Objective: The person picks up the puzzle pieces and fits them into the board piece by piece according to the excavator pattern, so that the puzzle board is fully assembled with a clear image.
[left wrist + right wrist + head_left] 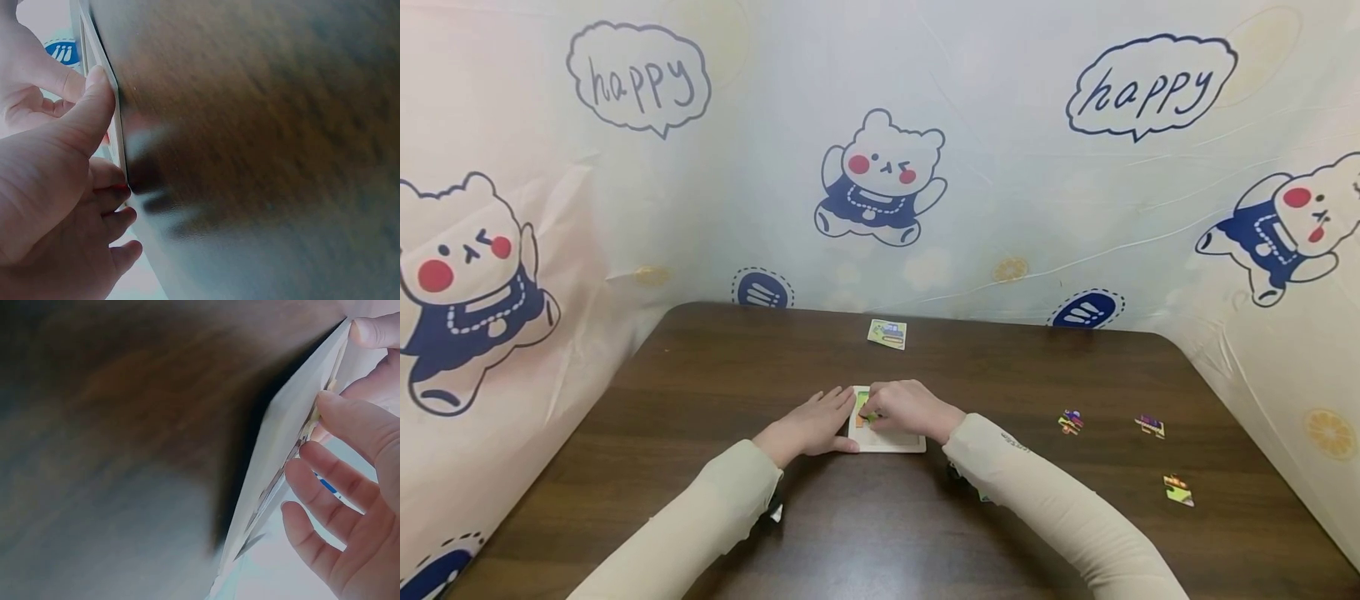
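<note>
A small white puzzle tray (895, 446) lies on the table between the hands, with green and orange puzzle pieces (861, 408) at its left side. The left hand (816, 423) rests along the tray's left edge, fingers extended and thumb at the near corner; the left wrist view shows its thumb (100, 103) against the rim. Over the tray, the right hand (910, 407) has bent fingers and pinches a puzzle piece, mostly covered by the hand. In the right wrist view its thumb (350, 419) meets the piece just above the tray (269, 440).
Loose puzzle pieces lie to the right: one (1071, 422) nearest the tray, another (1150, 426) farther right, a third (1178, 490) closer to the front. A picture card (888, 334) lies beyond the tray near the back edge. A printed curtain (1000, 208) surrounds the brown table (737, 358).
</note>
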Tool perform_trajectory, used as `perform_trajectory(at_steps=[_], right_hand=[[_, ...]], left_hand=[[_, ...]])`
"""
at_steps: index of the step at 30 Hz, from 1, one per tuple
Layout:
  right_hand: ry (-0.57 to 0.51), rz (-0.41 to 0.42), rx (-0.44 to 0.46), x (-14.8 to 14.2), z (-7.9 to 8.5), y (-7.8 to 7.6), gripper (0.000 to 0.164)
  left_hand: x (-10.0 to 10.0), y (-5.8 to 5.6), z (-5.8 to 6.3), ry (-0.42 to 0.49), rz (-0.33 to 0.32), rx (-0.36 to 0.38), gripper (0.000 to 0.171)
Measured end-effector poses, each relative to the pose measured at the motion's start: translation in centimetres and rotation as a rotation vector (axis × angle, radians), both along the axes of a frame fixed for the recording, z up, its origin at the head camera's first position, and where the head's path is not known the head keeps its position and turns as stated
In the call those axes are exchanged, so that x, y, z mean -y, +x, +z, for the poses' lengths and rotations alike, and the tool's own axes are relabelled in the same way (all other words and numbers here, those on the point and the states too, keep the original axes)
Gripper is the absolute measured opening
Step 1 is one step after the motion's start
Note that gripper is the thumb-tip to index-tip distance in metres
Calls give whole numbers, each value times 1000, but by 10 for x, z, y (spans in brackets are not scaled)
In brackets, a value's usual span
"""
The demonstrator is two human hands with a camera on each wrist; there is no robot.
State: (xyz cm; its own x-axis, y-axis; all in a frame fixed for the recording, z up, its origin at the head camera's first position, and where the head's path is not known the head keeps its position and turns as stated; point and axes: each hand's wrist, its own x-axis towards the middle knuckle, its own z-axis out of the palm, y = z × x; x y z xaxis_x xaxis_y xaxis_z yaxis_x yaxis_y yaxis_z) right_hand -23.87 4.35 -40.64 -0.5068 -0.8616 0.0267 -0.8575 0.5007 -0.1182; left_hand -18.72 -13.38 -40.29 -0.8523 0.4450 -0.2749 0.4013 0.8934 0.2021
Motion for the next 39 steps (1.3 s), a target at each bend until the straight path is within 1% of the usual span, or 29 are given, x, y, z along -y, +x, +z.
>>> perform_trajectory(at_steps=[7,10,17,23,29,39], right_hand=[[1,-17,45,1,3,1,22],[-10,-18,52,0,2,0,23],[-37,-44,74,-2,0,-2,34],[-42,-61,105,-2,0,-2,34],[-20,-44,86,-1,1,-1,30],[3,-47,77,-1,2,-3,28]], left_hand=[[0,1,0,-10,0,1,82],[0,0,-1,-16,-1,-1,82],[0,1,1,-15,2,0,82],[0,1,1,-17,-4,-3,81],[-1,0,0,-32,-1,2,82],[0,-3,-2,-33,-3,0,81]])
